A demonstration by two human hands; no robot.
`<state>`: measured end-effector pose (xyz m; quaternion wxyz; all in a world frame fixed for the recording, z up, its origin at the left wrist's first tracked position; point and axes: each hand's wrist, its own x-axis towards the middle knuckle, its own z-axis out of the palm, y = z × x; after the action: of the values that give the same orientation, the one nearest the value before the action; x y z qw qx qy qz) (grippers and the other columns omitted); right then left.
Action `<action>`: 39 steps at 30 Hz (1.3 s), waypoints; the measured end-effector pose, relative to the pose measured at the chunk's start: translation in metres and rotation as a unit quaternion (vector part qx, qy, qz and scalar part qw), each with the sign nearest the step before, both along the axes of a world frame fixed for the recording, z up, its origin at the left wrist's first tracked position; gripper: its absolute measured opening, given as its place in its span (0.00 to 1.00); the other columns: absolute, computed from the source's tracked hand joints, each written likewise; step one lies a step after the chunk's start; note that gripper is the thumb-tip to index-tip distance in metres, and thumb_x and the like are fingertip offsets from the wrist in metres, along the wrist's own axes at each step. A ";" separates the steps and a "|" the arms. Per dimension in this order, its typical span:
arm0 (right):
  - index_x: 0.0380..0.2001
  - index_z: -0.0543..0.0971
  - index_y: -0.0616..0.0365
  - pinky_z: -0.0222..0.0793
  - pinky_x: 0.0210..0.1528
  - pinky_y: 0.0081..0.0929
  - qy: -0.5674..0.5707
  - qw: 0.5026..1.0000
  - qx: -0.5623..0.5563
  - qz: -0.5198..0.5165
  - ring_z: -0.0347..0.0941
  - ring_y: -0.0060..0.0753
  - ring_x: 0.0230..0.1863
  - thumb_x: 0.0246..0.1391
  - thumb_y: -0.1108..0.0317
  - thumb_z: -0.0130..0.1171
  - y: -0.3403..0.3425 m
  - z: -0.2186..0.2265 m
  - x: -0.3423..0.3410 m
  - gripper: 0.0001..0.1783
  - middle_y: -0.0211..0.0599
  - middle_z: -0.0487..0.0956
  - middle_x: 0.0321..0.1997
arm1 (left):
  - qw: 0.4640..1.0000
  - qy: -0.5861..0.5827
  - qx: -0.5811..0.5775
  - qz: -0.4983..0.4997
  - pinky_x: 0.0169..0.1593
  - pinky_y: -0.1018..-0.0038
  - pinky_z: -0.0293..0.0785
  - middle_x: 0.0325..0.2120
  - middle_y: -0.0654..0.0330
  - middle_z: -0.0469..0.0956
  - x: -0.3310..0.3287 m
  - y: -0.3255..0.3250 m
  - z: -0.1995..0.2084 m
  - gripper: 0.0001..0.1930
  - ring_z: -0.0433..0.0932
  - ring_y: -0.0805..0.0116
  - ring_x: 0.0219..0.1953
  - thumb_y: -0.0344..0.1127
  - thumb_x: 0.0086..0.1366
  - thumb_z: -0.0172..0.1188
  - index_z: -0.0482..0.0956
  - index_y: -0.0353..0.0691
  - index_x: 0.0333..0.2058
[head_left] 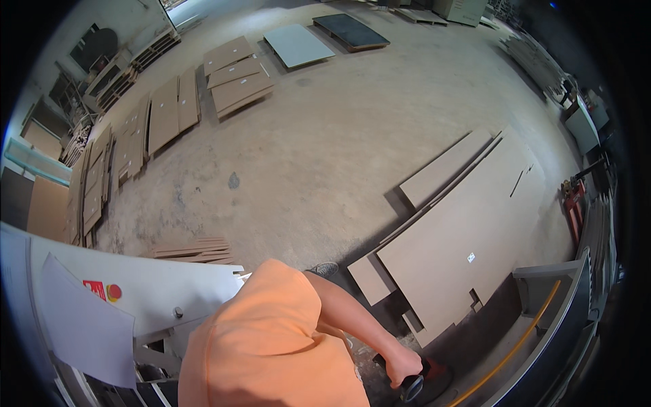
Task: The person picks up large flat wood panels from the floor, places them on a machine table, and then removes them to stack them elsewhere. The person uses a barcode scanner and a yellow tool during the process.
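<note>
A small white rectangular label (470, 257) is stuck on the face of the large brown board (468, 230) lying on the floor, toward that board's lower middle, with dark marks on it too small to make out. Well to the left of the board, on the white machine panel (156, 285), sits a red sign (103, 292): a blocky red shape with a red disc edged in yellow just beside it, its left part hidden behind a blank pale sheet of paper (85, 325) that hangs in front of the panel
</note>
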<state>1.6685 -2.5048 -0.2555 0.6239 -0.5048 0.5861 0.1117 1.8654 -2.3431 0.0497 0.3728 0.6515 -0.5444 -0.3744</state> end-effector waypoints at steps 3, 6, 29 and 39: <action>0.40 0.73 0.64 0.72 0.31 0.33 -0.012 1.000 0.006 -0.016 0.75 0.39 0.30 0.62 0.60 0.54 -0.032 -0.010 -0.032 0.15 0.42 0.78 0.30 | 1.000 0.006 0.002 0.013 0.34 0.56 0.77 0.22 0.43 0.79 -0.040 -0.043 -0.003 0.17 0.80 0.43 0.30 0.40 0.37 0.68 0.80 0.29 0.22; 0.40 0.73 0.65 0.73 0.32 0.33 -0.016 0.999 0.008 -0.045 0.76 0.40 0.31 0.62 0.60 0.54 -0.069 -0.016 -0.065 0.16 0.42 0.78 0.31 | 0.999 0.026 0.004 0.023 0.34 0.56 0.77 0.21 0.43 0.79 -0.085 -0.090 -0.002 0.17 0.80 0.43 0.30 0.39 0.37 0.67 0.80 0.29 0.22; 0.43 0.75 0.70 0.78 0.39 0.38 -0.083 0.623 -0.310 -0.714 0.78 0.45 0.36 0.62 0.55 0.55 -0.164 0.027 -0.391 0.23 0.47 0.80 0.34 | 0.963 0.044 -0.007 -0.266 0.36 0.57 0.76 0.22 0.43 0.78 -0.159 -0.265 0.028 0.17 0.79 0.43 0.31 0.39 0.41 0.68 0.80 0.31 0.26; 0.53 0.70 0.51 0.50 0.14 0.09 -0.209 0.407 -0.376 -0.806 0.53 0.12 0.15 0.62 0.51 0.52 0.023 0.231 -0.342 0.22 0.29 0.78 0.53 | 0.890 0.122 0.123 -0.421 0.30 0.72 0.71 0.17 0.57 0.76 -0.168 -0.381 0.049 0.16 0.73 0.72 0.21 0.40 0.50 0.68 0.80 0.29 0.28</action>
<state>1.3269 -2.4820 -0.0245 0.2766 0.0086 0.5570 -0.7830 1.6975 -2.7239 0.0988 0.1604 0.3508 -0.6678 -0.6366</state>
